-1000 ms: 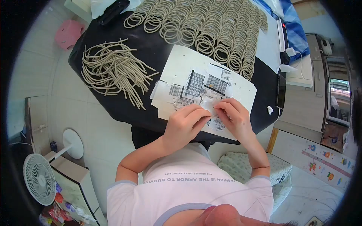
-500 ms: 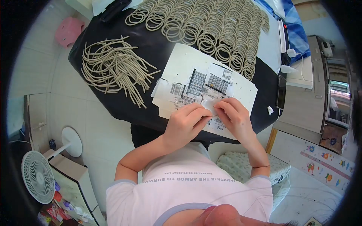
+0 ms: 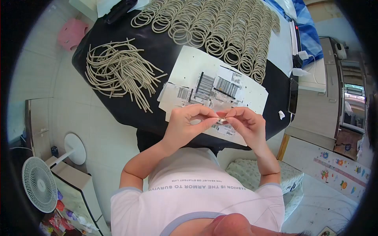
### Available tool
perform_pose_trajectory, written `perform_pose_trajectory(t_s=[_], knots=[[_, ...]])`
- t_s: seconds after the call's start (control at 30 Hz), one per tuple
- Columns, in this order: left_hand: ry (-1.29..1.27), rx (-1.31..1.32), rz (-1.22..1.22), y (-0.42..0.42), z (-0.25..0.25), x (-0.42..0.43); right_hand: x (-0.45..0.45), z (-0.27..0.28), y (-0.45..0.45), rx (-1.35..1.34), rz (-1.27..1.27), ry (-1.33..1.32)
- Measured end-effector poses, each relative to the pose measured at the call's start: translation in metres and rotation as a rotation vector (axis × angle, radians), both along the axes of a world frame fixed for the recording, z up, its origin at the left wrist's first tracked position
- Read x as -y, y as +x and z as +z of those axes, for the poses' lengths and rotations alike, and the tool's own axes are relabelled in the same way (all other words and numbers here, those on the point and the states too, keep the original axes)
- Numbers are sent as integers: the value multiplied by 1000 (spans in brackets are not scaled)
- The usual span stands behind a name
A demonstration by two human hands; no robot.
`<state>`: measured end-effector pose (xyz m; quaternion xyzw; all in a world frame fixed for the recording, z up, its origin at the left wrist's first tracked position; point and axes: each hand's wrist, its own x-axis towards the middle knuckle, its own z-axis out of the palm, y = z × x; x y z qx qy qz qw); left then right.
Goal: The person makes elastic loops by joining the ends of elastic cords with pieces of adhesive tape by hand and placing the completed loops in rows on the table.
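My left hand [image 3: 191, 124] and my right hand [image 3: 247, 125] meet fingertip to fingertip over a pale board [image 3: 189, 67] with barcode labels [image 3: 227, 88]. Both are closed in a pinch on a small whitish piece [image 3: 221, 120], whose details are too small to make out. A crumpled translucent film [image 3: 216, 104] lies on the board just beyond the fingers. Left of the board is a loose pile of beige cords [image 3: 120, 70]. Behind it, rows of beige rings [image 3: 214, 27] overlap one another.
The black-covered table [image 3: 157, 51] carries a phone [image 3: 293, 96] and a white scrap [image 3: 281, 115] at the right edge, and a black case [image 3: 119, 11] at the back left. A white fan [image 3: 39, 185] and a pink stool [image 3: 73, 34] stand on the left.
Both hands have shifted slightly and their fingertips have come together. A small whitish piece now shows between them, and more of the film on the board is uncovered.
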<state>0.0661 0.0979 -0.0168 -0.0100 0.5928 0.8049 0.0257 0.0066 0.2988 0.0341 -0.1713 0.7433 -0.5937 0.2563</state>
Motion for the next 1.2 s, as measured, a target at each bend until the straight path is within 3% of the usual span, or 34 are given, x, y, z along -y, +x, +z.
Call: perform_pose_trajectory(t_s=[1.2], knots=[[-84, -52, 57, -1, -1, -1, 11, 1, 15, 35, -75, 24]])
